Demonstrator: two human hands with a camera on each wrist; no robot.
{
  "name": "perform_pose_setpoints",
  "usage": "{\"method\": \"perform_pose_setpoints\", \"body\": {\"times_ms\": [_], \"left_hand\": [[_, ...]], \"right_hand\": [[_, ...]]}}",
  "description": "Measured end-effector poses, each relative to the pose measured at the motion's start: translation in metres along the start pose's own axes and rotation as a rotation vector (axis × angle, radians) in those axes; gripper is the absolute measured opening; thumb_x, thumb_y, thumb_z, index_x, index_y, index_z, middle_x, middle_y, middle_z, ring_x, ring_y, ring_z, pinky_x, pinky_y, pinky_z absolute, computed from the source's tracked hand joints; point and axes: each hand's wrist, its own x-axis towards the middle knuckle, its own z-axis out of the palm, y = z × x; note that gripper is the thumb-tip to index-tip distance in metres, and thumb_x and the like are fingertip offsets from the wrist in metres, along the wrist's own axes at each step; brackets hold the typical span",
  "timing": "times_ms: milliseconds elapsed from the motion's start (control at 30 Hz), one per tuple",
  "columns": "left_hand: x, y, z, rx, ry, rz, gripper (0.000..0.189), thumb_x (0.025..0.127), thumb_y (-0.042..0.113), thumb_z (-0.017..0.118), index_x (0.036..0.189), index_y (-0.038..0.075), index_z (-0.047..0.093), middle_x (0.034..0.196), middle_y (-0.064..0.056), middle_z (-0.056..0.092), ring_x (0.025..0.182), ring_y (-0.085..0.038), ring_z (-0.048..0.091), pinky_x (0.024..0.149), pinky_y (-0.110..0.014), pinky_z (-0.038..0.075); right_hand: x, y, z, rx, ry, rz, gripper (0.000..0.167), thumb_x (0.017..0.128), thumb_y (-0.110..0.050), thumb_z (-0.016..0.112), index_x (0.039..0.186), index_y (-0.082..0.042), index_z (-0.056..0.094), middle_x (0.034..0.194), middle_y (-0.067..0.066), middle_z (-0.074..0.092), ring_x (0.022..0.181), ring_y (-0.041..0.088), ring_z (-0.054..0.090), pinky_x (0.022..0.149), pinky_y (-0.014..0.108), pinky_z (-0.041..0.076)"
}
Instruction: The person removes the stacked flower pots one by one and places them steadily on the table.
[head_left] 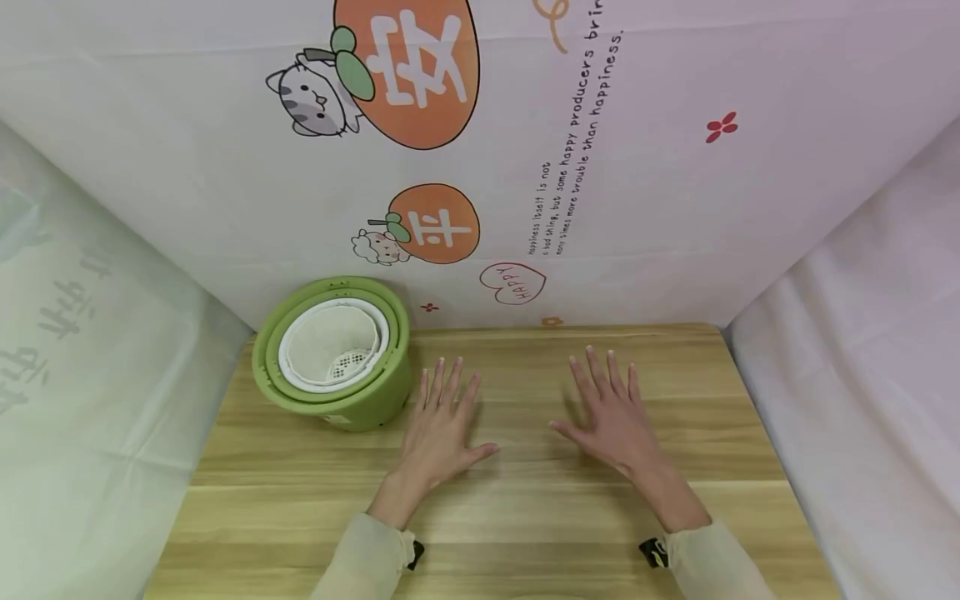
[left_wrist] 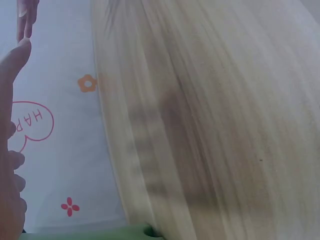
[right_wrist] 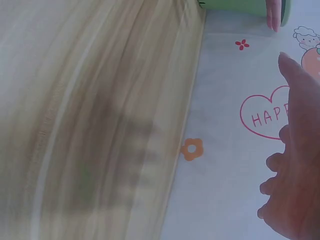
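Observation:
My left hand (head_left: pixel 438 437) is spread with straight fingers, palm down over the wooden table (head_left: pixel 517 517), holding nothing. Just to its left is a green pot (head_left: pixel 375 404), with another green rim and a white pot (head_left: pixel 330 333) nested inside; holes show in the white pot's bottom. To the right, my right hand (head_left: pixel 618 429) is likewise spread and bare. Shadows on the wood in both wrist views suggest the hands are slightly above it. In the right wrist view, fingertips of the other hand overlap the green pot (right_wrist: pixel 235 5).
A white cloth (head_left: pixel 637 183) printed with orange cartoon fruit and lettering rises behind the table. White cloth walls also stand at the left (head_left: pixel 90 350) and right (head_left: pixel 862 358). The pots occupy the table's back left corner.

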Motion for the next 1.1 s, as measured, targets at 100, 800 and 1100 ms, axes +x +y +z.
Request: {"method": "perform_pose_setpoints", "body": {"times_ms": [100, 800, 1100], "left_hand": [[0.002, 0.000, -0.004, -0.014, -0.012, 0.002, 0.115, 0.075, 0.084, 0.056, 0.159, 0.014, 0.021, 0.165, -0.018, -0.004, 0.150, -0.041, -0.002, 0.120, -0.058, 0.010], [0.014, -0.005, -0.024, -0.020, 0.037, 0.045, 0.117, 0.076, 0.080, 0.060, 0.161, 0.017, 0.009, 0.165, -0.017, -0.002, 0.150, -0.040, -0.003, 0.120, -0.056, 0.010], [0.019, -0.009, -0.040, -0.006, 0.078, 0.090, 0.112, 0.079, 0.078, 0.058, 0.161, 0.017, 0.012, 0.166, -0.014, 0.000, 0.151, -0.037, 0.001, 0.121, -0.054, 0.010]], "right_hand": [[0.002, 0.000, -0.004, 0.002, 0.000, -0.003, 0.102, 0.085, -0.075, 0.053, 0.160, -0.013, 0.020, 0.166, 0.010, -0.002, 0.150, 0.041, -0.002, 0.118, 0.061, -0.004], [0.015, -0.004, -0.024, 0.001, -0.005, -0.019, 0.104, 0.086, -0.076, 0.051, 0.161, -0.022, 0.002, 0.166, 0.010, -0.002, 0.151, 0.036, -0.007, 0.118, 0.064, 0.001], [0.021, -0.007, -0.026, 0.004, -0.001, -0.032, 0.104, 0.086, -0.074, 0.052, 0.161, -0.018, 0.006, 0.166, 0.008, -0.004, 0.150, 0.040, -0.001, 0.117, 0.064, 0.001]]}}
